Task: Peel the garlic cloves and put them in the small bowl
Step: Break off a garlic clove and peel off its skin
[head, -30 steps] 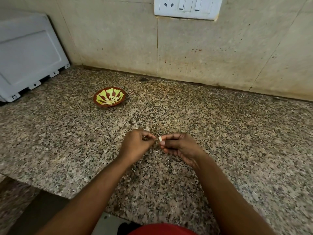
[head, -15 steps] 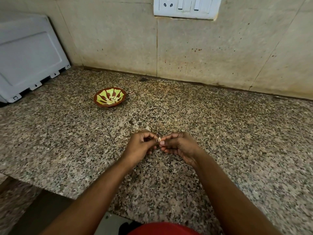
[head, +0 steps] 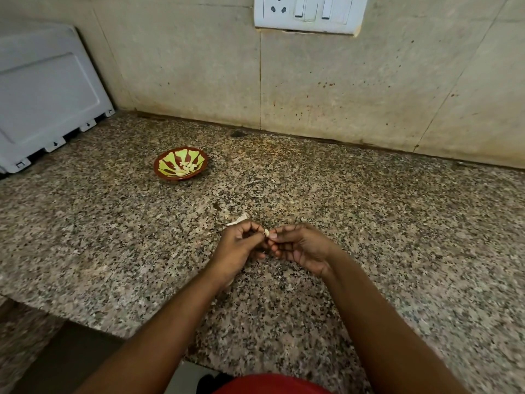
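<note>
The tabletop point(head: 369, 223) is speckled granite, a mottle of beige, grey and black flecks with a faint pinkish cast. The small bowl point(head: 159, 166) has a reddish-brown rim and outer wall; inside, yellow-green rays fan out between brown stripes, with pale cream garlic cloves point(head: 186, 167) at the bottom. The garlic clove point(head: 267, 232) between the fingertips is off-white, as is the scrap of peel point(head: 238, 218) on the granite. The wall point(head: 341, 89) is dull beige tile dotted with small brown-red specks. The switch plate point(head: 306, 14) is white, the panel point(head: 48, 92) pale grey-white, and the garment point(head: 272, 385) at the bottom edge red.
</note>
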